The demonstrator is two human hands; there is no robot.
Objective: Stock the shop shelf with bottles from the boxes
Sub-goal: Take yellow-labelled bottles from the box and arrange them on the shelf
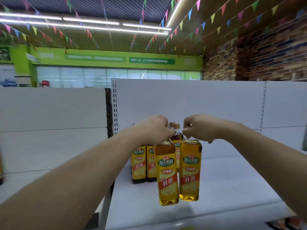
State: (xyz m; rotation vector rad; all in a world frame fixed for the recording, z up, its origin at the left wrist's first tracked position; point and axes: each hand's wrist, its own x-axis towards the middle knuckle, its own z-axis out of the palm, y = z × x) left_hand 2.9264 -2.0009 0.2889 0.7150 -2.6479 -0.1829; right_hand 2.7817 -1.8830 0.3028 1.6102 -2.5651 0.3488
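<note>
You are in a retail shop. Take the white metal shelf unit (232, 180) with slotted uprights as your reference. On its deck stand identical amber bottles (138, 163) with yellow-and-red printed labels. Behind it runs a green wall banner (152, 61) with white lettering. Above it hang strings of coloured triangular pennants (212, 18) and long white tube lights (91, 21). To its right rises a brick-patterned wall (265, 55).

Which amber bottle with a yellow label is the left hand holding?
The front amber bottle hanging lowest, left of the bottle in the right hand; the left hand grips its neck. The other bottles stand behind on the white shelf.
</note>
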